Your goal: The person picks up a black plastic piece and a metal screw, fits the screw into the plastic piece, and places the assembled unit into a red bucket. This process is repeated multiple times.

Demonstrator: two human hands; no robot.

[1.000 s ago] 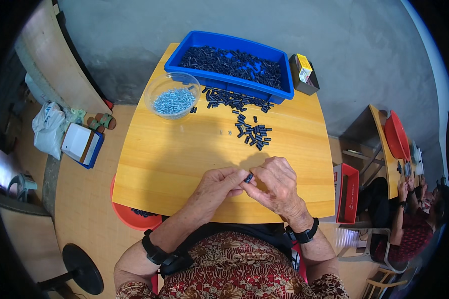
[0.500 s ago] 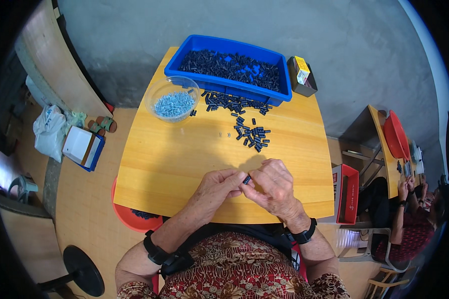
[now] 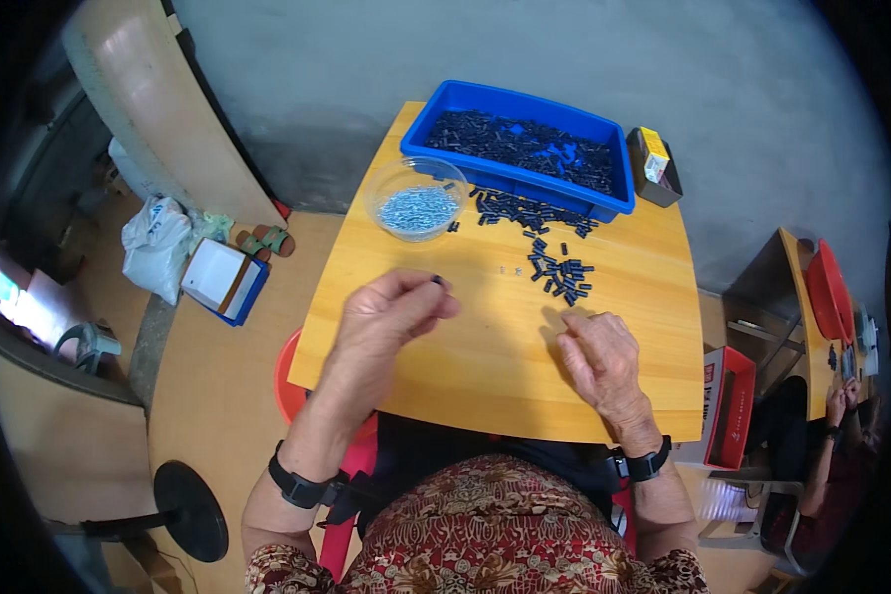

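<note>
My left hand [image 3: 391,317] is raised over the left part of the table, thumb and fingers pinched on a small black plastic piece [image 3: 437,281]. Only the end of that piece shows between the fingertips. My right hand [image 3: 604,361] hovers over the right part of the table, its fingers loosely bent and its thumb apart, with nothing seen in it. Just beyond it lies a small loose group of black plastic pieces [image 3: 561,277]. A clear round bowl [image 3: 374,203] of small silvery metal parts [image 3: 418,209] stands beyond my left hand.
At the back of the wooden table [image 3: 436,371] stands a blue tub [image 3: 505,176] full of black pieces, with more heaped before it. A dark box [image 3: 668,184] holds a yellow carton [image 3: 653,150]. Another person's hands [image 3: 841,398] work at a table on the right.
My hands have parted from their meeting point near the table's front edge. The left went up and left with the black piece; the right moved right. The view has shifted.
</note>
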